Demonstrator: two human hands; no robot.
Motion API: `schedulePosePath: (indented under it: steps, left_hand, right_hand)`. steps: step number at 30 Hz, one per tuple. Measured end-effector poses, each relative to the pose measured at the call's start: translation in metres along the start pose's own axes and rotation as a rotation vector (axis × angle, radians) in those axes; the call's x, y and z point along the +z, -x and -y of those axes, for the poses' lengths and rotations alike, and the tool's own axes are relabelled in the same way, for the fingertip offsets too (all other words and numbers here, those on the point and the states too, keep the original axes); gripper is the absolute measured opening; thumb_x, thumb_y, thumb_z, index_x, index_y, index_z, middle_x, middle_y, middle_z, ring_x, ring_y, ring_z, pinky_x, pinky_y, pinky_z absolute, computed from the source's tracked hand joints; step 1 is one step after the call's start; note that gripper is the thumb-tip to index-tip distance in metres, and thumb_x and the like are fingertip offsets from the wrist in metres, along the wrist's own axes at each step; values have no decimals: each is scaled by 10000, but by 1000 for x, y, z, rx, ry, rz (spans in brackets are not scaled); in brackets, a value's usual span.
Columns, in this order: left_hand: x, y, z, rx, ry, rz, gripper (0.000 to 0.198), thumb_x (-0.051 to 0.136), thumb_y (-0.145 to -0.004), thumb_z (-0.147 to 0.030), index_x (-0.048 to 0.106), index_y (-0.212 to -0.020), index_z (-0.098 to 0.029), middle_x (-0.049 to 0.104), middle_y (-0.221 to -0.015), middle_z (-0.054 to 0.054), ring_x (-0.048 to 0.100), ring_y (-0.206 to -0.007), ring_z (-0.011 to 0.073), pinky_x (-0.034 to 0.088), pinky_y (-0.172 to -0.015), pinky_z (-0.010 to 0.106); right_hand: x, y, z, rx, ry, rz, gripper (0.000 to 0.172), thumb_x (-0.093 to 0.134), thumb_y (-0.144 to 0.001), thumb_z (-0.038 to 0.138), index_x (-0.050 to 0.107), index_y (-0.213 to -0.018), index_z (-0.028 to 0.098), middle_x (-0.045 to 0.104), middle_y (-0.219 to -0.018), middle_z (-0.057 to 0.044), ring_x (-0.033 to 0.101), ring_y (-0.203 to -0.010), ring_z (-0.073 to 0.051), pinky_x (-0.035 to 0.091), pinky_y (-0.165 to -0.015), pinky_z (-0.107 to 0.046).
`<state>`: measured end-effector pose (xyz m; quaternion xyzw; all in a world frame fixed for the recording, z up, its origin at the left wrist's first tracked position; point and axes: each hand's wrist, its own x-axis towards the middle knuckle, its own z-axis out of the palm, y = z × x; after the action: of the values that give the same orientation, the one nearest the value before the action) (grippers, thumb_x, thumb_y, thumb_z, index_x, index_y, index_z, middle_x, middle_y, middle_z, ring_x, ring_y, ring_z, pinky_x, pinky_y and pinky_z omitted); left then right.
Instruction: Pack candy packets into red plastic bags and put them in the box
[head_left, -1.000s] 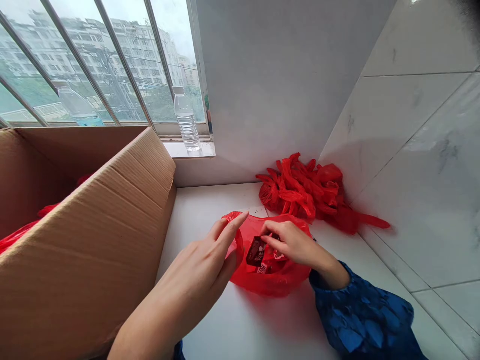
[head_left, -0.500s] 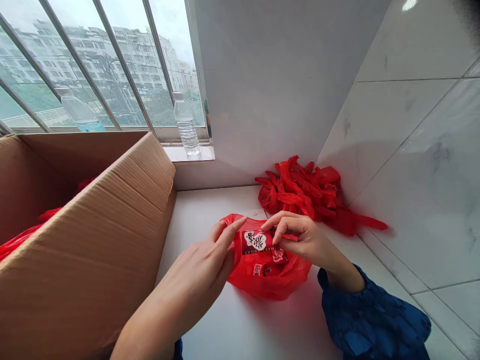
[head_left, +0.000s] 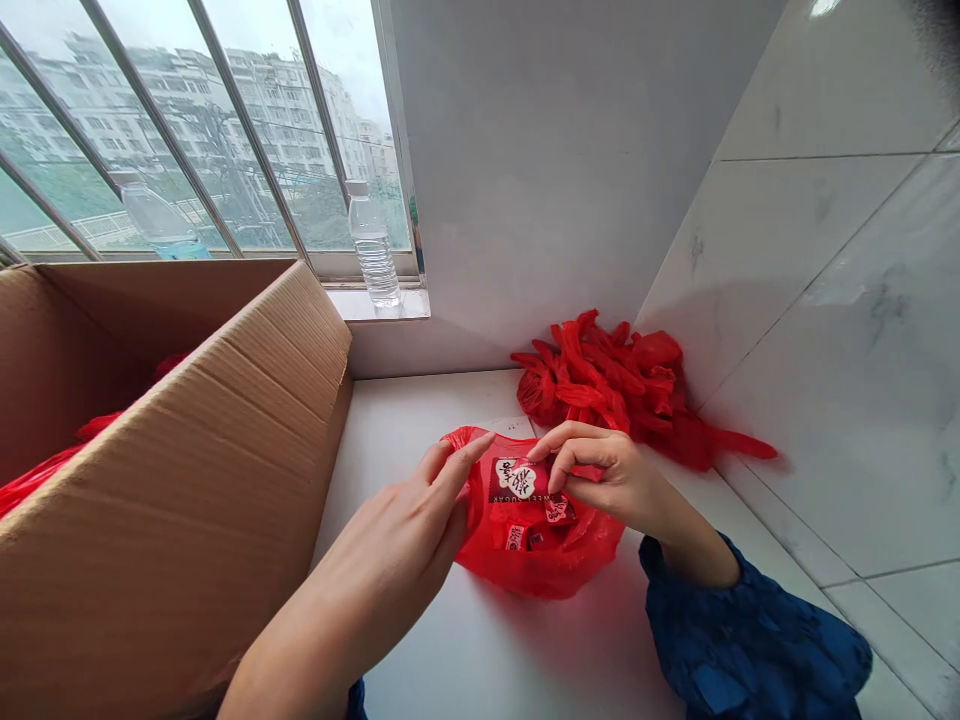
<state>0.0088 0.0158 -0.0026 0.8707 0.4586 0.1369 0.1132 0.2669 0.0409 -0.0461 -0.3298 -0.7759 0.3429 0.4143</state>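
Note:
A red plastic bag (head_left: 551, 575) rests on the white surface with its mouth facing up. Inside lie several small red wrapped sweets (head_left: 516, 537) and a larger red packet (head_left: 516, 480) with white characters. My left hand (head_left: 409, 535) is at the bag's left rim, index finger stretched over the mouth; its thumb and lower fingers are partly hidden, and it appears to hold the rim. My right hand (head_left: 600, 472) reaches over the bag's right side, with bent fingers and thumb pinching the packet's right edge.
To the left stands a big open cardboard box (head_left: 225, 450) with red plastic inside. A heap of red plastic bags (head_left: 607, 380) lies against the back wall. A clear bottle (head_left: 373, 250) stands on the window sill, another bottle (head_left: 161, 220) behind the box. A tiled wall (head_left: 840, 400) rises at right.
The larger packet has shifted slightly to the right along with my right hand. My left hand and the bag look almost the same.

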Motion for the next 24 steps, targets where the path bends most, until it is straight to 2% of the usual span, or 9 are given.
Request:
schedulePosePath:
  steps: [5,8,12,15,21,24]
  left_hand:
    - [0,2,-1,-23,-7,16,476,224,-1058,-310,272,-1528,-367,552,-1371,50,576,-602,125,453,-595,292]
    - [1,5,0,-34,-13,8,483,218,-1059,-334,266,-1537,-379,555,-1369,46,568,-599,128,460,-597,297]
    - [3,7,1,-9,-12,-36,486,244,-1058,-347,280,-1542,-362,544,-1402,61,597,-642,136,464,-605,292]
    - [3,6,0,4,-9,-42,487,264,-1055,-348,301,-1540,-347,567,-1380,76,609,-642,139,455,-587,281]
    - [-4,4,0,7,28,-43,490,295,-1057,-356,289,-1547,-355,547,-1409,71,630,-686,128,490,-643,275]
    - [-9,4,1,15,80,-143,490,331,-1053,-317,309,-1539,-370,546,-1408,63,655,-799,138,506,-707,268]
  right_hand:
    - [-1,2,5,120,189,90,273,512,-907,46,712,-958,224,678,-1236,-38,644,-1118,-175,527,-899,-296]
    - [-1,6,6,233,406,68,268,486,-934,68,695,-1010,218,718,-1159,-38,673,-1051,-178,509,-876,-299]
    - [5,13,-1,588,833,166,120,602,-919,193,717,-952,204,765,-961,-84,720,-919,-269,502,-750,-340]
    - [15,12,-10,805,1075,224,115,680,-880,281,741,-875,183,762,-912,-157,729,-889,-321,489,-693,-344]
    - [27,2,-22,854,1089,273,186,813,-746,239,764,-904,153,755,-954,-216,733,-910,-345,481,-672,-340]
    - [17,6,-17,830,1056,286,204,824,-729,332,768,-866,192,762,-931,-172,727,-900,-336,454,-645,-325]
